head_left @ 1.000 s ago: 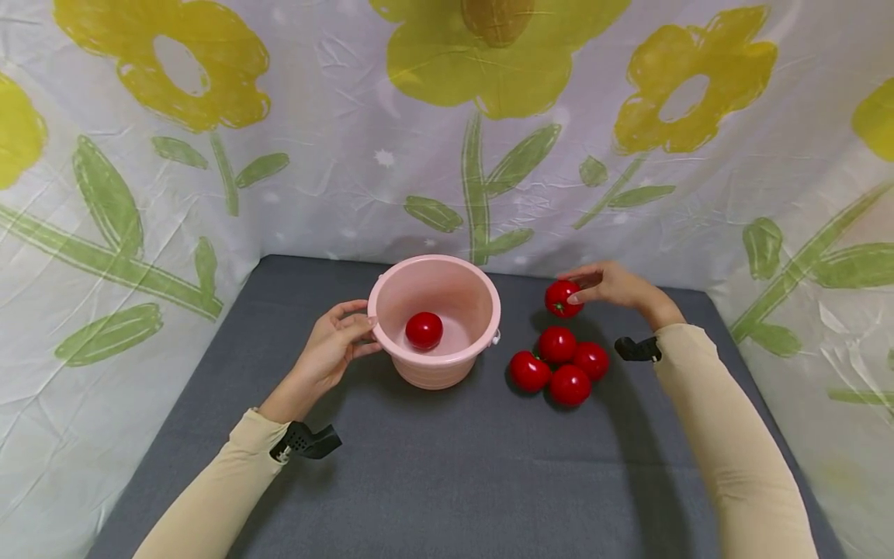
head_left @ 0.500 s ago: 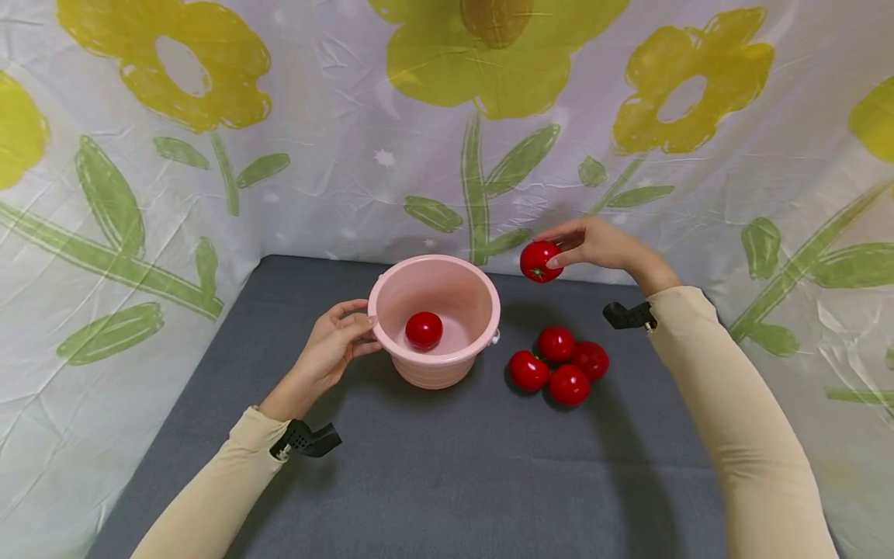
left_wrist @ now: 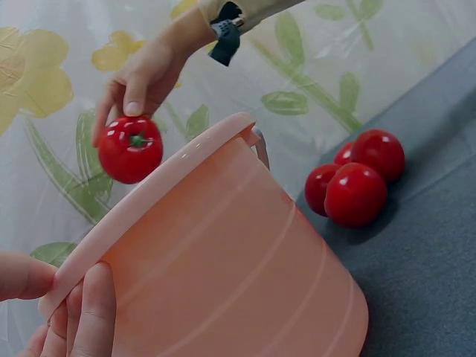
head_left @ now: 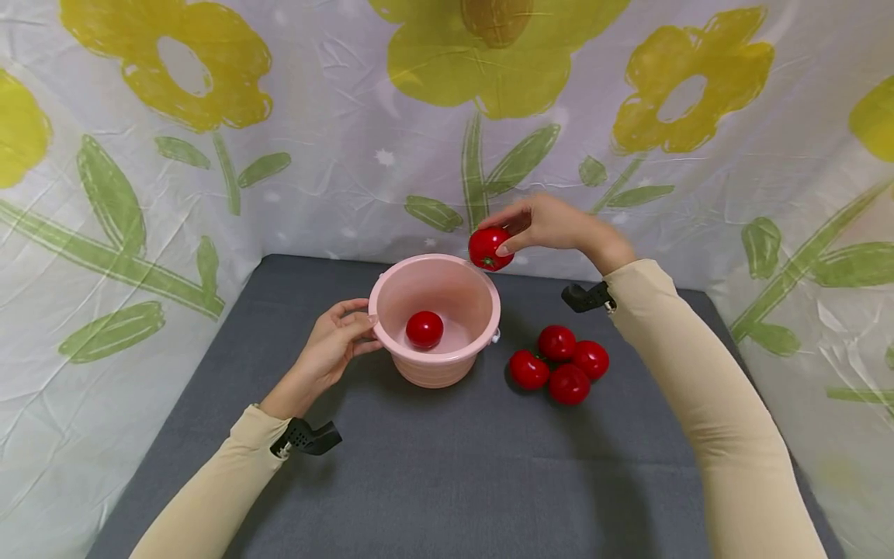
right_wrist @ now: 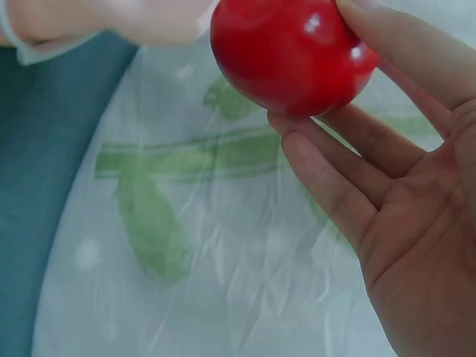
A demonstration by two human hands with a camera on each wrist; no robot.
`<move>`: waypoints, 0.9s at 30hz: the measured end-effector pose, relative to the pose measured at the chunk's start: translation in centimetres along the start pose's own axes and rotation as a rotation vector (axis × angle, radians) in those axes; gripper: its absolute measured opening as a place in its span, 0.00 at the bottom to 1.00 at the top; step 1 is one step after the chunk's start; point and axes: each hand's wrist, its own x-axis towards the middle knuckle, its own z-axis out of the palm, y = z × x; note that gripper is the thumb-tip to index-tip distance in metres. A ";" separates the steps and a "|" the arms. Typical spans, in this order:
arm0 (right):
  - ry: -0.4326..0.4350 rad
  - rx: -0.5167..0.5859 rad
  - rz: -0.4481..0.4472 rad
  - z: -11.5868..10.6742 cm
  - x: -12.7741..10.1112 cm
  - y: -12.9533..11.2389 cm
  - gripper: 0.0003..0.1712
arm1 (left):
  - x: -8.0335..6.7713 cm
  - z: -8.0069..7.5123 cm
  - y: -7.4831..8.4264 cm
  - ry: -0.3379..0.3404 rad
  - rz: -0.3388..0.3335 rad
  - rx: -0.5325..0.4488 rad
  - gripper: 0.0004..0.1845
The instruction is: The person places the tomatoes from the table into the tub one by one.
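Right hand (head_left: 552, 225) holds one tomato (head_left: 490, 248) in a fingertip grip: thumb on the near side, fingers on the far side, pinching the fruit with the remaining fingers loosely spread. The wrist view shows the tomato (right_wrist: 290, 52) sitting on the fingertips, not seated in the palm. It hangs in the air just above the far right rim of the pink bucket (head_left: 434, 365), not yet over the opening.

Left hand (head_left: 334, 345) rests on the bucket's left wall, thumb near the rim (left_wrist: 149, 197), fingers curled against the side. One tomato (head_left: 424, 329) already lies on the bucket floor. Four more (head_left: 559, 363) sit bunched on the grey surface (head_left: 447, 466) to the right of the bucket, touching each other.

My judgement on doing this step well: I carry the fruit further left until it is centred over the opening, then lower it below the rim before I part the fingers. A release from this height risks a bounce against the tomato inside or off the rim. I keep the left hand pressing the wall so the light bucket does not slide or tip. I keep the pinch gentle; the skin looks smooth and glossy, so it could slip.
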 end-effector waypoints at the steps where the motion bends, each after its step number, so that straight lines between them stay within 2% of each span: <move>1: -0.010 -0.003 -0.009 0.1 0.3 -0.4 0.26 | 0.0 0.0 0.0 0.000 0.001 0.000 0.25; 12: -0.095 -0.001 -0.127 1.5 3.6 -3.0 0.25 | 0.0 -0.1 0.0 -0.004 0.002 -0.012 0.22; 27: -0.202 0.077 -0.171 4.9 6.2 -4.5 0.24 | -0.2 0.1 -0.1 -0.007 0.005 -0.004 0.21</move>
